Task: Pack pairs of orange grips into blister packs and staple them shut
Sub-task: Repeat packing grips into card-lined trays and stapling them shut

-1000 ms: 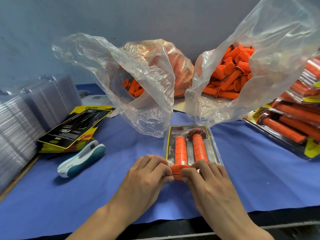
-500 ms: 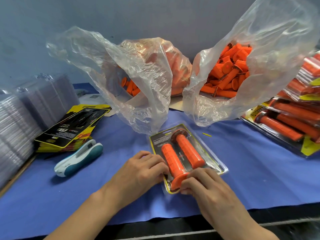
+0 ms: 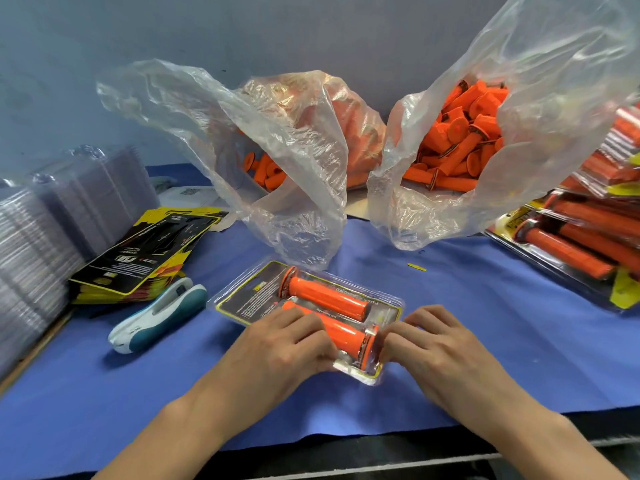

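The left hand (image 3: 287, 344) and right hand (image 3: 433, 344) are clamped on a blister pack (image 3: 249, 299) already filled with two orange grips (image 3: 329, 299); stapling is judged pending, the stapler (image 3: 159, 315) untouched.

glossy clear plastic blister pack (image 3: 248, 300) on matt blue cloth (image 3: 457, 344); matt orange grips (image 3: 327, 299) inside it; crinkled shiny film bags (image 3: 277, 150) behind it.

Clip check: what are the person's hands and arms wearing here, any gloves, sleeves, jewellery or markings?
Nothing is worn. The left hand and right hand are bare: no gloves, rings or tape. The left forearm and right forearm are bare to the frame's lower edge, with no sleeve, watch or wristband in view.
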`<state>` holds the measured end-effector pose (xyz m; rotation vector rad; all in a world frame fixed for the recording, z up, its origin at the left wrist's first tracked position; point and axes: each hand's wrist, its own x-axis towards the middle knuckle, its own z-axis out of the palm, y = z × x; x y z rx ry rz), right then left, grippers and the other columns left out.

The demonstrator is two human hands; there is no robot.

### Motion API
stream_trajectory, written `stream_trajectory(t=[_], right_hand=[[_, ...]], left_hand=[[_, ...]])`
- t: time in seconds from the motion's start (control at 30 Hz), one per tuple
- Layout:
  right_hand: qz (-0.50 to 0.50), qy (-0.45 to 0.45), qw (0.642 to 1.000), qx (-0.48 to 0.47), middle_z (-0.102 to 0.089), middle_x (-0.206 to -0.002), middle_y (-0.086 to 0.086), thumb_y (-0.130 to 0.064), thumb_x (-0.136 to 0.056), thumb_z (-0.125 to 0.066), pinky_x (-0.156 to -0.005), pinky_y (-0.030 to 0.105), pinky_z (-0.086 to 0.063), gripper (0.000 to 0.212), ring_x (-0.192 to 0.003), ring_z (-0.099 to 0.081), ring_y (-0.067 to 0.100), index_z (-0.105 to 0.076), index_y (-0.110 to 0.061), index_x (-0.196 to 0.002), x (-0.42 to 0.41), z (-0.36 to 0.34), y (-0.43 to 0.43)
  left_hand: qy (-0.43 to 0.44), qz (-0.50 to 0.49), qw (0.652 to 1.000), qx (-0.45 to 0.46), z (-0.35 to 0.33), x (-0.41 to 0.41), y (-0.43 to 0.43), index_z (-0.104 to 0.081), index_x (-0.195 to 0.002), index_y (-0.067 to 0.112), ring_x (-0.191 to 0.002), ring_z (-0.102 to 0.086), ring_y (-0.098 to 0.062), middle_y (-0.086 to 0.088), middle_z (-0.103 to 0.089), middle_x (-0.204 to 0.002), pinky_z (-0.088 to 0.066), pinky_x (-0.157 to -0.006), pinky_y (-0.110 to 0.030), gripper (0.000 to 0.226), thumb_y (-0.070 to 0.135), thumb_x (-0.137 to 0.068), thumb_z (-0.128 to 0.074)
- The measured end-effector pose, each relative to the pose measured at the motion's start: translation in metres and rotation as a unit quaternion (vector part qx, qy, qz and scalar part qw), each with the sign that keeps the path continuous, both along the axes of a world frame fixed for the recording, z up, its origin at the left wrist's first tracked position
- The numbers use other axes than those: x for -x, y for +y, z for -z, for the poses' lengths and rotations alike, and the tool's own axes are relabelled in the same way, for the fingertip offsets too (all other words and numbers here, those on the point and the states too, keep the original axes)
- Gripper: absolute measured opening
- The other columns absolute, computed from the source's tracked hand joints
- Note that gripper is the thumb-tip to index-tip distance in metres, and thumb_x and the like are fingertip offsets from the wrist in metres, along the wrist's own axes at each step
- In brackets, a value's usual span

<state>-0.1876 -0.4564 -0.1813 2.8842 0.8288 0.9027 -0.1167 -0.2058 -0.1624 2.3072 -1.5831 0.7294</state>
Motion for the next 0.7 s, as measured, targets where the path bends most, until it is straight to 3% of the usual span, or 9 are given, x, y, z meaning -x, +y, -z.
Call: stream_trajectory(t=[0.1,0.2,0.3,0.47,0.6,0.7], right_hand=[[-0.006,-0.012,1.000,-0.001,-0.062,-0.088,-0.012,0.000,-0.080,-0.049,-0.081,0.027,-0.040,0.029,-0.079,-0.050,0.016,-0.061,-0.026,-0.084,-0.004,-0.002,0.000],[-0.006,-0.018,1.000,0.005,-0.060,-0.086,-0.013,0.001,-0.079,-0.042,-0.080,0.026,-0.037,0.032,-0.078,-0.044,0.015,-0.060,-0.025,-0.083,-0.008,-0.001,-0.001],[-0.001,-0.021,1.000,0.002,-0.061,-0.088,-0.012,0.005,-0.075,-0.054,-0.078,0.026,-0.037,0.031,-0.077,-0.044,0.016,-0.060,-0.025,-0.084,-0.010,0.002,-0.003],[0.004,-0.026,0.999,-0.041,-0.063,-0.099,-0.007,-0.018,-0.088,-0.066,-0.079,0.032,-0.042,0.008,-0.080,-0.059,0.022,-0.061,-0.023,-0.092,-0.007,0.008,0.000],[-0.020,-0.036,0.994,-0.105,-0.061,-0.112,-0.005,-0.039,-0.084,-0.070,-0.090,0.034,-0.045,0.032,-0.096,-0.058,0.018,-0.056,-0.026,-0.109,0.003,0.012,0.015],[-0.020,-0.081,0.995,-0.063,-0.060,-0.099,-0.005,-0.034,-0.089,-0.066,-0.086,0.032,-0.041,0.020,-0.086,-0.053,0.018,-0.061,-0.026,-0.107,0.003,0.015,0.030]], left_hand=[[0.007,-0.016,1.000,-0.007,0.000,-0.007,0.009,-0.066,-0.083,0.017,-0.077,-0.056,-0.018,0.007,-0.062,-0.086,-0.049,-0.071,-0.031,0.021,0.029,-0.098,-0.057],[0.016,-0.030,0.999,-0.005,0.002,-0.011,0.015,-0.065,-0.083,0.017,-0.075,-0.055,-0.018,0.006,-0.061,-0.086,-0.049,-0.069,-0.032,0.022,0.032,-0.098,-0.057],[0.016,-0.038,0.999,0.000,0.006,-0.010,0.014,-0.065,-0.084,0.017,-0.075,-0.055,-0.018,0.006,-0.061,-0.086,-0.050,-0.067,-0.033,0.021,0.033,-0.097,-0.058],[0.010,-0.041,0.999,0.003,0.010,-0.008,0.011,-0.064,-0.083,0.019,-0.074,-0.051,-0.016,0.007,-0.060,-0.085,-0.048,-0.068,-0.031,0.019,0.032,-0.097,-0.060],[-0.007,-0.054,0.998,0.010,0.013,-0.005,0.006,-0.064,-0.084,0.021,-0.074,-0.052,-0.017,0.006,-0.059,-0.084,-0.048,-0.066,-0.031,0.018,0.033,-0.096,-0.061],[-0.015,-0.059,0.998,0.017,0.016,-0.001,-0.005,-0.064,-0.084,0.021,-0.074,-0.055,-0.018,0.006,-0.060,-0.084,-0.049,-0.064,-0.034,0.020,0.033,-0.099,-0.058]])
